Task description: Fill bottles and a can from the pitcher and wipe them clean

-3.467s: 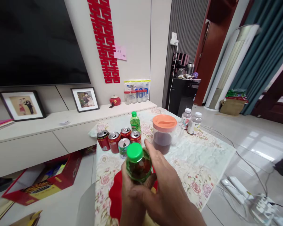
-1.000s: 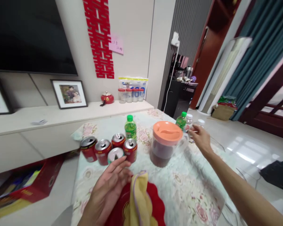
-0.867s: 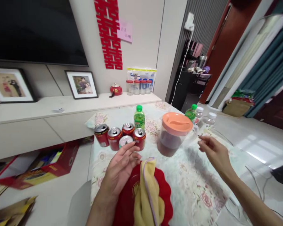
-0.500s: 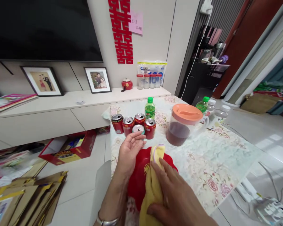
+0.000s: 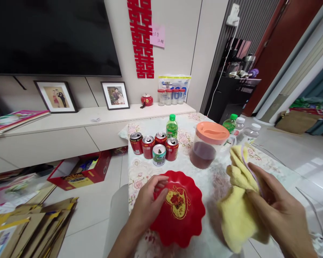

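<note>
A red scalloped plate [image 5: 190, 215] with a gold design lies on the floral tablecloth in front of me. At its left rim is my left hand [image 5: 148, 200], fingers loosely curved and thumb apart, with the plate's red surface showing between them. I cannot tell whether it presses on the rim. To the right of the plate, my right hand [image 5: 274, 204] is closed on a bunched yellow cloth [image 5: 239, 208], raised over the table and blurred at its lower end. Behind the plate stand a green-blue can [image 5: 159, 156] and several red cans [image 5: 172, 149].
A lidded pitcher [image 5: 207, 143] of dark liquid stands beyond the plate, right of a green-capped bottle [image 5: 172, 127]. More bottles [image 5: 251, 132] are at the table's right edge. Flattened cardboard [image 5: 43, 225] and a red box [image 5: 83, 172] sit on the floor at left.
My right hand has lifted the yellow cloth off the plate and moved it right. My left hand has turned and come down to the plate's left rim, uncovering the green-blue can.
</note>
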`<move>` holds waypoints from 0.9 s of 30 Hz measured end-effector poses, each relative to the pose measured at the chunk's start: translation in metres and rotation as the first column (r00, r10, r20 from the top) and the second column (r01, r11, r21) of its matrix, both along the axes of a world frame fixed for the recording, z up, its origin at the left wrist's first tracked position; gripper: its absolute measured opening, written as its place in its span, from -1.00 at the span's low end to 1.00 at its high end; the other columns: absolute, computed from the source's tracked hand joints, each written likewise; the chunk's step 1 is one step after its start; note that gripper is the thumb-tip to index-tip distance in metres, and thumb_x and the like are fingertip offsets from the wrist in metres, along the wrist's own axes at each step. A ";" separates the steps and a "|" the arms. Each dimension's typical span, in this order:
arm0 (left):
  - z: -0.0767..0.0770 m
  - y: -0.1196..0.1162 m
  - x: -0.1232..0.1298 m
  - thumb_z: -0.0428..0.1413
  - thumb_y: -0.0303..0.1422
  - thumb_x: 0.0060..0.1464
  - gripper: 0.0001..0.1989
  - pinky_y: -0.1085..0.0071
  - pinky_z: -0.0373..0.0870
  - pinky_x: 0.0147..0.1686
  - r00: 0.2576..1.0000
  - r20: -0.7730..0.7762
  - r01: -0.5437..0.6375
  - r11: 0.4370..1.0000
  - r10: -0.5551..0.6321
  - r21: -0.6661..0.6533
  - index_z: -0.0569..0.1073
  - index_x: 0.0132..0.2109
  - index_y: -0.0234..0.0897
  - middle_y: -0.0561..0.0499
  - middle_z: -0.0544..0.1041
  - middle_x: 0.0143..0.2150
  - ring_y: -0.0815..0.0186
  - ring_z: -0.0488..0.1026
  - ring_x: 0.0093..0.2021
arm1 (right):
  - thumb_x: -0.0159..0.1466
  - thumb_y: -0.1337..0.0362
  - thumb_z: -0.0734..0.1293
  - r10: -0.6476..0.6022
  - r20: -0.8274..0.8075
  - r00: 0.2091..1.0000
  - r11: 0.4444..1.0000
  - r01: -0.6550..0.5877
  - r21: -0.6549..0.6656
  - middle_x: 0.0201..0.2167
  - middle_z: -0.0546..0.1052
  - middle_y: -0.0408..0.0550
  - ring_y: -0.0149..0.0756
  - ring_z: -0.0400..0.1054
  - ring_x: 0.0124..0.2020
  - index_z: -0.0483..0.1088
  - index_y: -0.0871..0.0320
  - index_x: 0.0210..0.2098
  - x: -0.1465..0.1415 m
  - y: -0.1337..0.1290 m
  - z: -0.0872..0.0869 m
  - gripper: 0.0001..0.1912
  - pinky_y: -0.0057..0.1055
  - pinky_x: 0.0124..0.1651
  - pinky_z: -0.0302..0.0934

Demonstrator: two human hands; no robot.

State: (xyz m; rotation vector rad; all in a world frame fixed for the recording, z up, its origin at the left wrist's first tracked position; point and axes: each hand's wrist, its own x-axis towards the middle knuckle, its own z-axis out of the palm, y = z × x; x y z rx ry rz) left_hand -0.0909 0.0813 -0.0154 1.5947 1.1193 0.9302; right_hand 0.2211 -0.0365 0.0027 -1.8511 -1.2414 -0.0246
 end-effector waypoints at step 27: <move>0.048 0.102 0.029 0.10 -0.36 0.17 -0.60 -0.03 0.35 0.25 0.916 -0.303 -0.071 0.850 0.262 0.523 0.42 0.16 -0.21 -0.18 0.49 0.11 0.00 0.45 0.21 | 0.53 0.05 0.18 0.146 -0.192 0.970 0.943 -0.078 0.323 0.15 0.55 0.10 -0.02 0.57 -0.03 0.43 0.06 0.21 -0.092 0.047 -0.127 -0.60 -0.18 -0.06 0.51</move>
